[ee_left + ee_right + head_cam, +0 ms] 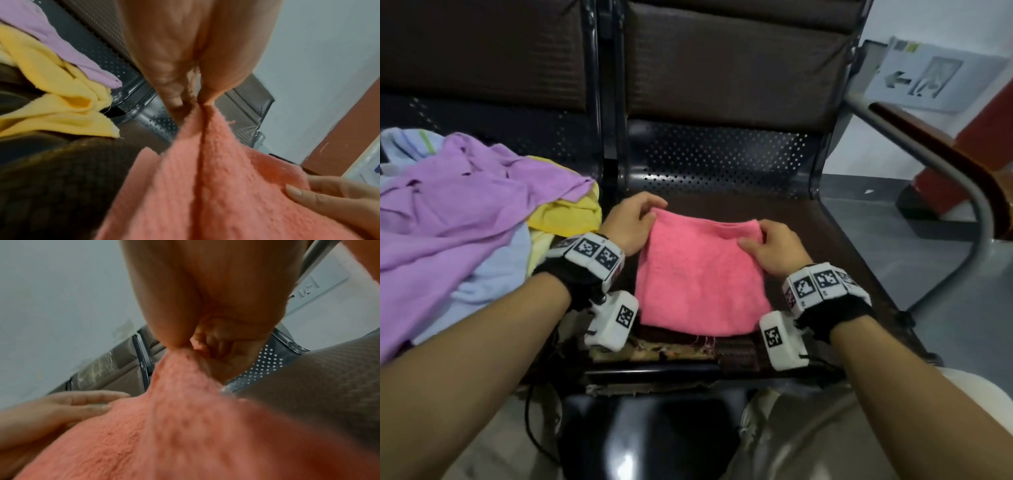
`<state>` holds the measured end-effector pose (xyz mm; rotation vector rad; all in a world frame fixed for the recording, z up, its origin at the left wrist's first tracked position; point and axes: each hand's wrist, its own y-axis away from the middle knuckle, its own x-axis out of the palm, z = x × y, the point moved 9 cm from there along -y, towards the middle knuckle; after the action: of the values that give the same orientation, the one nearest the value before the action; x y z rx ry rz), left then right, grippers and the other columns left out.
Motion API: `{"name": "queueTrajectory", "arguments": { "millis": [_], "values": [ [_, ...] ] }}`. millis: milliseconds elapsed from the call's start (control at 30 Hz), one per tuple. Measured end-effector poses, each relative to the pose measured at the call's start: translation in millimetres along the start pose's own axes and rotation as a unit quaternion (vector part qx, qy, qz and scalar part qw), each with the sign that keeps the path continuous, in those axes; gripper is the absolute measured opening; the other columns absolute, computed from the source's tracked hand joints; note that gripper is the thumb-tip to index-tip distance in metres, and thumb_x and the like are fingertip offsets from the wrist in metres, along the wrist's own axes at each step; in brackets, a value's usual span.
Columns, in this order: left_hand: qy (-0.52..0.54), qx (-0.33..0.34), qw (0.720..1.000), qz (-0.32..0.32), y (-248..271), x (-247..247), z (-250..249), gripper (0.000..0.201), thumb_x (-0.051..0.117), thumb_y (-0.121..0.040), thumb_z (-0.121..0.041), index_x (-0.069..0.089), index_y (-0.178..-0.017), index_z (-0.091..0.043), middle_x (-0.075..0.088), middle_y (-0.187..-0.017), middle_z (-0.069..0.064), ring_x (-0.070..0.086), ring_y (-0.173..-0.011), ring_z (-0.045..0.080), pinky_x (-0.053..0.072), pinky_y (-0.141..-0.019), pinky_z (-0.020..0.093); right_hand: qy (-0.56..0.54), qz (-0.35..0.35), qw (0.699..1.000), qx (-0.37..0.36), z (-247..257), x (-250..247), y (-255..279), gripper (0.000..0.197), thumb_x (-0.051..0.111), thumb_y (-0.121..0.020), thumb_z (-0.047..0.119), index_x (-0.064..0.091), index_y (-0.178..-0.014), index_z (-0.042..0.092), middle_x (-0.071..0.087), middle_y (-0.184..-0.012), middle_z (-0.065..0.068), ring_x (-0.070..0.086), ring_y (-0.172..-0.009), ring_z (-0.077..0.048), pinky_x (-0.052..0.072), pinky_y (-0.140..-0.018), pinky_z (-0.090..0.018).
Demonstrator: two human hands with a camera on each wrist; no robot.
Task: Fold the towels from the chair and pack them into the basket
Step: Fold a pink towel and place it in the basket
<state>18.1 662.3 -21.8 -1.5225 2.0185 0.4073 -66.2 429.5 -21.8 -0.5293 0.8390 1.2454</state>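
The pink towel [700, 274] (fluffy, folded into a rough square) lies on the chair seat [822, 219]; left hand [631, 224] and right hand [774, 248] each pinch a far corner.

Two hands [633, 222] [774, 246], one pink towel [698, 274], and one heap of towels [465, 212].

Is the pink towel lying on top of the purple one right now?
No, the pink towel lies on the chair seat, apart from the purple towel heaped on the neighbouring seat.
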Motion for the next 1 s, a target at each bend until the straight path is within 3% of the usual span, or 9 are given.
{"name": "queueTrajectory", "arguments": {
  "millis": [100,233,367,467,567,667,800,900,1000],
  "values": [
    [-0.047,-0.062,0.996,0.038,-7,21,28,0.034,0.051,-0.091,-0.007,0.057,-0.123,-0.014,0.063,-0.121,0.008,0.057,-0.114,0.021,0.04,-0.101,0.027,0.054,-0.01,0.999,0.005,-5,9,-6,0.033,0.066,-0.085,0.023,0.058,-0.116,0.013,0.062,-0.105,-0.005,0.058,-0.102,-0.022,0.039,-0.085,-0.022],
    [-0.065,-0.087,0.992,0.071,7,33,45,0.052,0.057,-0.086,-0.009,0.047,-0.136,-0.016,0.045,-0.137,0.01,0.049,-0.123,0.023,0.035,-0.108,0.03,0.106,0.09,0.979,-0.149,22,29,26,0.02,0.073,-0.079,0.03,0.066,-0.095,0.019,0.062,-0.093,0.003,0.056,-0.085,-0.011,0.046,-0.088,-0.031],
    [-0.079,0.016,0.996,0.046,41,28,12,0.041,0.065,-0.082,-0.013,0.059,-0.122,-0.019,0.045,-0.126,0.004,0.042,-0.119,0.019,0.026,-0.106,0.021,0.244,0.268,0.916,-0.171,10,63,67,0.069,0.076,-0.072,0.043,0.047,-0.131,0.023,0.045,-0.127,0.0,0.04,-0.119,-0.017,0.035,-0.106,-0.034],
    [-0.089,0.084,0.981,0.154,74,49,-15,0.036,0.067,-0.084,-0.033,0.062,-0.116,-0.018,0.055,-0.112,-0.001,0.05,-0.105,0.013,0.04,-0.101,0.032,0.285,0.207,0.916,-0.194,17,63,73,0.06,0.065,-0.08,0.023,0.042,-0.136,0.023,0.043,-0.131,-0.002,0.04,-0.125,-0.022,0.037,-0.104,-0.035],
    [-0.212,0.093,0.942,0.245,97,63,-13,0.062,0.064,-0.079,-0.054,0.052,-0.13,-0.021,0.05,-0.122,-0.003,0.042,-0.118,0.011,0.032,-0.107,0.03,0.258,0.155,0.938,-0.173,26,50,72,0.039,0.052,-0.087,0.018,0.054,-0.126,0.023,0.056,-0.125,-0.005,0.051,-0.119,-0.026,0.043,-0.098,-0.036],
    [-0.305,0.123,0.921,0.209,106,51,-17,0.043,0.06,-0.085,-0.04,0.053,-0.124,-0.024,0.051,-0.121,-0.004,0.044,-0.119,0.014,0.036,-0.101,0.031,0.182,0.136,0.963,-0.144,23,37,78,0.028,0.051,-0.087,0.015,0.062,-0.113,0.017,0.065,-0.11,-0.012,0.058,-0.106,-0.031,0.045,-0.089,-0.032],
    [-0.28,0.104,0.932,0.204,116,39,-31,0.005,0.052,-0.082,-0.023,0.048,-0.082,-0.021,0.059,-0.091,0.0,0.058,-0.095,0.027,0.047,-0.08,0.038,0.136,0.149,0.965,-0.167,22,33,100,0.017,0.057,-0.084,0.013,0.064,-0.099,0.009,0.064,-0.091,-0.006,0.06,-0.094,-0.03,0.032,-0.071,-0.02],
    [-0.195,0.08,0.954,0.215,120,35,-38,0.006,0.05,-0.081,-0.014,0.051,-0.087,-0.017,0.062,-0.086,0.004,0.06,-0.085,0.029,0.048,-0.078,0.041,0.16,0.208,0.951,-0.162,14,36,112,0.04,0.072,-0.076,0.022,0.061,-0.114,0.015,0.062,-0.105,0.0,0.056,-0.097,-0.017,0.036,-0.079,-0.019],
    [-0.181,0.062,0.953,0.233,116,35,-34,0.007,0.051,-0.083,-0.011,0.05,-0.087,-0.016,0.057,-0.078,-0.001,0.057,-0.078,0.023,0.045,-0.072,0.035,0.161,0.198,0.957,-0.134,8,28,106,0.041,0.071,-0.073,0.018,0.06,-0.113,0.016,0.065,-0.101,-0.005,0.059,-0.094,-0.022,0.041,-0.076,-0.022]
  ]
}}
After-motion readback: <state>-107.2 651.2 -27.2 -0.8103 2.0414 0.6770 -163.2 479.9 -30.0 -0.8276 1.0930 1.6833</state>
